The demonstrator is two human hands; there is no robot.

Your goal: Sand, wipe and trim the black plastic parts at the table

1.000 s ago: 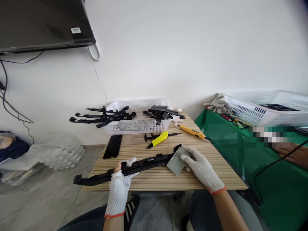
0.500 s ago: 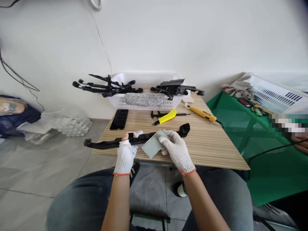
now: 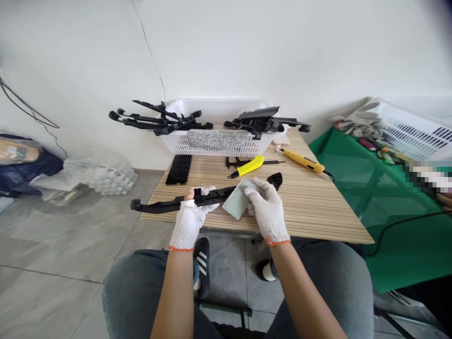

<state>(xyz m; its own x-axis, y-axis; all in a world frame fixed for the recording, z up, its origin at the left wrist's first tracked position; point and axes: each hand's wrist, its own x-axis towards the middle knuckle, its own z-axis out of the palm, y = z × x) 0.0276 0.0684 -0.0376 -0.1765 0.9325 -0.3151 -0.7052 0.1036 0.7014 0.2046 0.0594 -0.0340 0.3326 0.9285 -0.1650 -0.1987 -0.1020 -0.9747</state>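
My left hand [image 3: 189, 221], in a white knitted glove with the thumb tip bare, is closed around a long black plastic part [image 3: 162, 205]. The part lies crosswise above the table's front edge, its broad ribbed end [image 3: 275, 180] to the right. My gloved right hand [image 3: 267, 207] pinches a pale grey-green rectangular pad [image 3: 237, 200] between thumb and fingers. The pad overlaps the part's right half and hides some of it; whether they touch I cannot tell. Just beyond lie a yellow utility knife [image 3: 251, 165] and a dark caliper [image 3: 271, 162].
A white basket [image 3: 180, 143] with several black parts [image 3: 259, 120] hanging over its rim stands against the wall. On the wooden table [image 3: 318, 212] are a black phone [image 3: 179, 169] and a corded yellow tool [image 3: 302, 160]. A green-covered table [image 3: 406, 254] adjoins at right.
The view has shifted slightly, so the table and hands appear a little higher and further right. Both hands keep the same holds; the pad still overlaps the part.
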